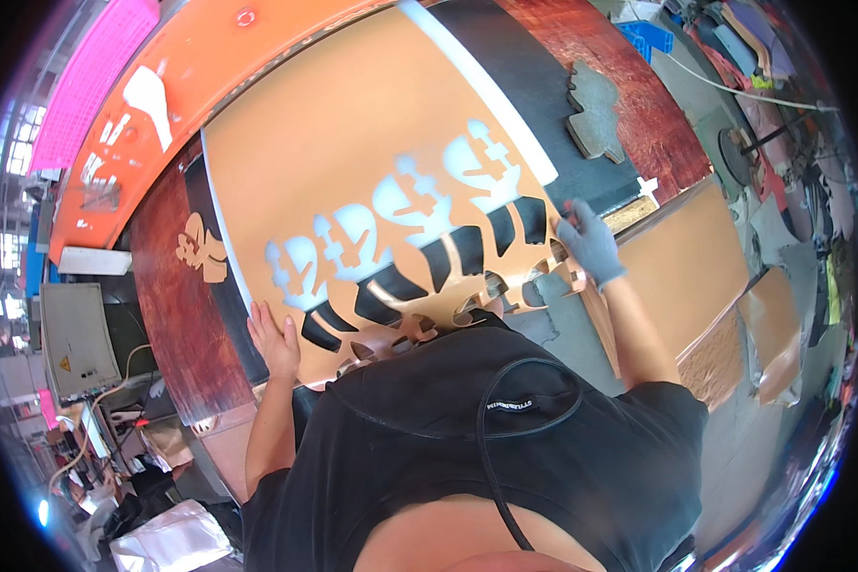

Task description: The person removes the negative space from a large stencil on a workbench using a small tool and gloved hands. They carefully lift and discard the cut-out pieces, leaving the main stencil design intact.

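In the head view, the left hand is bare and lies at the near left edge of the tan sheet, its fingers straight and loosely spread. The right hand, in a grey glove, is at the sheet's right edge with its fingers bent; whether it pinches the edge cannot be told. The sheet spans the space between the hands and stretches away beyond them. Rows of openings cross it between the hands: the farther ones show white, the nearer ones black. Beyond the left hand, to its left, lies a tan cutout. Beyond the right hand is a grey die, apart from the sheet. A tan board lies right of the right hand. An orange beam crosses far beyond the left hand.
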`<state>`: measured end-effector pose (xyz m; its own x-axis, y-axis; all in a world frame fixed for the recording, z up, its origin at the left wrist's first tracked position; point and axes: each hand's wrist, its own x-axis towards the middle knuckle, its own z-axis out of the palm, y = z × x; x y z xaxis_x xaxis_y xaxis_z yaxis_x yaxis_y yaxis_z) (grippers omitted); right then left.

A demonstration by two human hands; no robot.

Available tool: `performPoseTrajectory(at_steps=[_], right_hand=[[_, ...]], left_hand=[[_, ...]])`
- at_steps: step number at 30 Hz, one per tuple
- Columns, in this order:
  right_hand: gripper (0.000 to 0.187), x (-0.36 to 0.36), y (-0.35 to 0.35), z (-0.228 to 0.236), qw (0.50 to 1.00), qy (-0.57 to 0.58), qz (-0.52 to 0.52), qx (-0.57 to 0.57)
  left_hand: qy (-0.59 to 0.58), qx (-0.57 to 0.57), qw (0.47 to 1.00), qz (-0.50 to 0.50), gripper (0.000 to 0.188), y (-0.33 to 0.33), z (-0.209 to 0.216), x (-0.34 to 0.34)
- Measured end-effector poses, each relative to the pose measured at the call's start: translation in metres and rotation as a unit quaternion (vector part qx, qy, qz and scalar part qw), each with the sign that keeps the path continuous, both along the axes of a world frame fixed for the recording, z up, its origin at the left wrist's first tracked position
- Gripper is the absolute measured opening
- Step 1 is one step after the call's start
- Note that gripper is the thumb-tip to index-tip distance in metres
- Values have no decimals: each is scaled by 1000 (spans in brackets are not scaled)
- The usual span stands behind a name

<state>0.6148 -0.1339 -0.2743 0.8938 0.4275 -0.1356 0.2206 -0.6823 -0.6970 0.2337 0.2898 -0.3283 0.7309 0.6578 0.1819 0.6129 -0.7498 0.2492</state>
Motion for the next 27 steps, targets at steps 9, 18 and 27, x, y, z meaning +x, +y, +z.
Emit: performPoseTrajectory(at_steps=[9, 18, 27], right_hand=[[91, 165, 42, 20, 971, -67, -137, -182], [52, 218, 87, 38, 915, -226, 28, -334], [26, 247, 81, 3, 986, -78, -96, -113]], left_hand=[[7, 45, 999, -1, 53, 1, 29, 40], [28, 19, 996, 87, 60, -26, -1, 83], [-63, -70, 995, 19, 53, -4, 23, 64]])
